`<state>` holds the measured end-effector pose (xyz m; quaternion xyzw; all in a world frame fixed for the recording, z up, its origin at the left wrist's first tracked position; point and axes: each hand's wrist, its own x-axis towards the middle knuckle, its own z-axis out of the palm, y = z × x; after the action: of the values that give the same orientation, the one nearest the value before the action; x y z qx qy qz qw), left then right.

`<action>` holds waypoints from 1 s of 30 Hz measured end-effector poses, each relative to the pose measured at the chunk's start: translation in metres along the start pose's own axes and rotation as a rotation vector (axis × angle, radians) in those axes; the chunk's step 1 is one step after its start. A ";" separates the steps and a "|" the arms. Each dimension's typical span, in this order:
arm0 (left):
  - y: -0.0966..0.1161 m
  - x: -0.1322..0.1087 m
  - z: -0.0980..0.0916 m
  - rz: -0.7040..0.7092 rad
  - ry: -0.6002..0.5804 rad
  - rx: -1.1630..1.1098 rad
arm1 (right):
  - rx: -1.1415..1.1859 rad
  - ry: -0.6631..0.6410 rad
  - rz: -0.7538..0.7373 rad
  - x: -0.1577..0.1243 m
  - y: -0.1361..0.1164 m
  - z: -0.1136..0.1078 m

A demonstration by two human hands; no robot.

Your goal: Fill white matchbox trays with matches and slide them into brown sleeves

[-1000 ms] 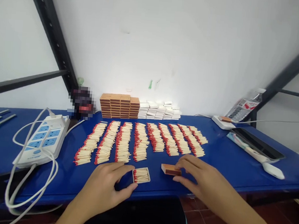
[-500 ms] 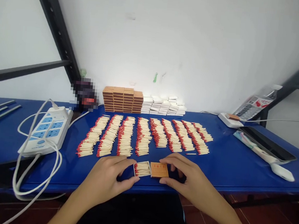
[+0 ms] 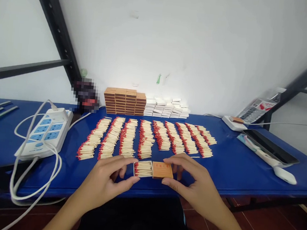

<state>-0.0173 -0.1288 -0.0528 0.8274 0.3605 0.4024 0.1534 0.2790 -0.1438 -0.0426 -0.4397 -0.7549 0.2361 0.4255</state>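
At the near side of the counter (image 3: pixel 226 173), the left grip (image 3: pixel 105 179) pinches the left end of the matchbox tray (image 3: pixel 145 177); long axis left-right; matches (image 3: pixel 144 169) point heads-left; sleeve (image 3: pixel 163 170) adjoins, aligned; right grip (image 3: pixel 196 179) clasps its right end.

One head-worn camera looks forward and down across the nearby blue surface (image 3: pixel 226 168), facing a white wall (image 3: pixel 202 44).

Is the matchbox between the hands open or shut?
Open: the tray, its matches showing, sits mostly outside the cover.
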 end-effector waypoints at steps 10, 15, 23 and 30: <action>0.002 0.004 -0.005 0.018 0.097 -0.046 | 0.076 0.135 -0.059 0.006 -0.010 0.008; 0.000 0.000 -0.003 0.019 0.066 -0.078 | 0.194 0.128 0.027 0.003 -0.007 0.012; -0.001 -0.001 -0.004 -0.028 0.067 -0.138 | 0.476 0.129 0.168 -0.004 -0.007 0.023; 0.000 -0.001 -0.007 -0.050 0.037 -0.163 | 0.496 0.081 0.220 -0.006 -0.007 0.021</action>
<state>-0.0228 -0.1301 -0.0489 0.7953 0.3498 0.4417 0.2236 0.2591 -0.1521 -0.0507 -0.4103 -0.6040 0.4408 0.5220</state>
